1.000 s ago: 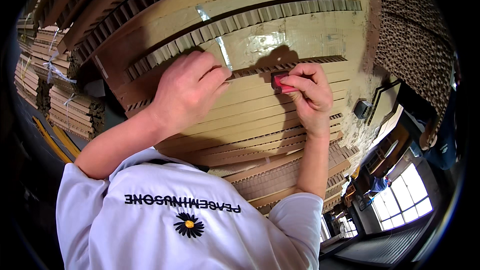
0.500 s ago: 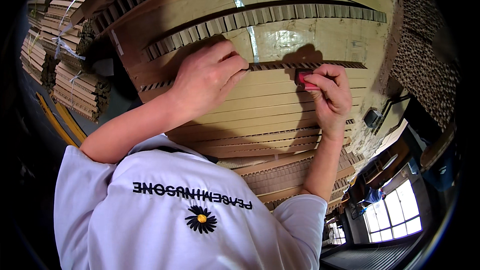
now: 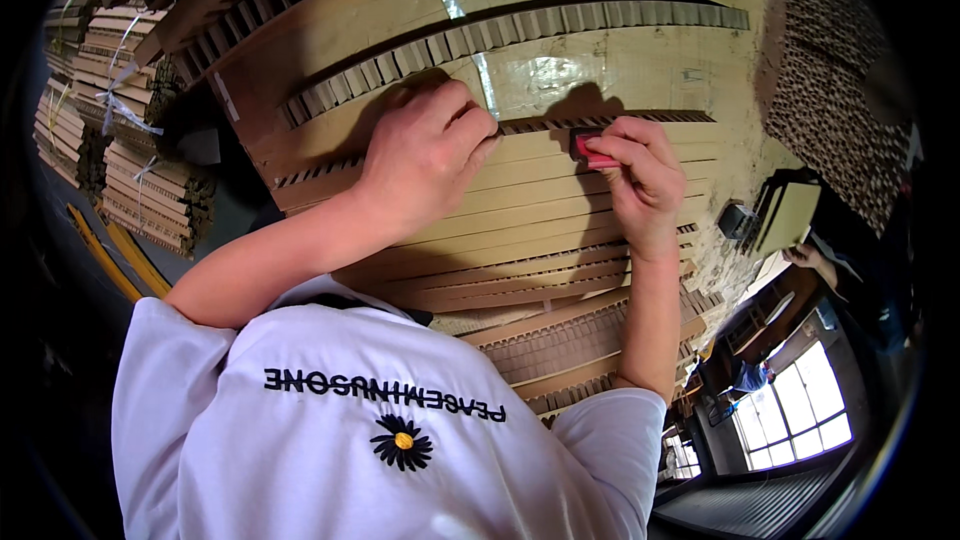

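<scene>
My left hand (image 3: 425, 155) is closed, its thumb and fingertips pinched at the serrated edge of a honeycomb cardboard strip (image 3: 540, 143). The exact grip of the fingertips is partly hidden. My right hand (image 3: 645, 180) grips a small red block (image 3: 598, 152) with a dark face, between thumb and fingers. That block sits at the same strip's far edge, to the right of my left hand. Several more flat tan strips (image 3: 500, 202) lie side by side, nearer to me.
Beyond my hands, a honeycomb strip (image 3: 520, 28) stands on a tape-patched cardboard sheet (image 3: 560, 80). Tied strip bundles (image 3: 150, 195) are stacked at left. At right are a dark cube-like object (image 3: 736, 220), a co-worker's hand (image 3: 812, 262) by a pale board (image 3: 785, 218), and honeycomb stacks (image 3: 835, 90).
The view has shifted slightly, and my left hand is a little further right along the strip. My right hand keeps the red block. At right, a co-worker's hand has appeared beside the pale board.
</scene>
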The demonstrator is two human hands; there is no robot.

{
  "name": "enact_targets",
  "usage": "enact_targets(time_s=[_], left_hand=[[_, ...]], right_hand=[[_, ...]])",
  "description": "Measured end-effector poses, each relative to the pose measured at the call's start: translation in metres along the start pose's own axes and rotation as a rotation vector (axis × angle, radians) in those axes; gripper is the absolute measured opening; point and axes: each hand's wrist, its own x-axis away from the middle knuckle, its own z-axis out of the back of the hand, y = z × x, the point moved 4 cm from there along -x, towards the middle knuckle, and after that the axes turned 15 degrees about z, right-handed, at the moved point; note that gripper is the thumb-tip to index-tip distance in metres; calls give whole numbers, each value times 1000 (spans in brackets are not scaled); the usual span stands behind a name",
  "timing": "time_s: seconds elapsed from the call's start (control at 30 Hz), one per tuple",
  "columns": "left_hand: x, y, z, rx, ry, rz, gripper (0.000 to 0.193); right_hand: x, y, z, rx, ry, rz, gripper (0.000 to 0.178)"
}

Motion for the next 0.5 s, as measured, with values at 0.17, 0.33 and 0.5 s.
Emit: enact_targets(time_s=[0.17,0.33,0.5], left_hand=[[-1,3,-6,-120,85,-66,18],[-2,8,-6,-122,76,-78,19],[0,10,-5,-130,12,-72,18]], right_hand=[[0,0,0,-4,9,-16,32],[6,-3,-1,33,44,-43,29],[6,-10,-3,81,82,-51,22]])
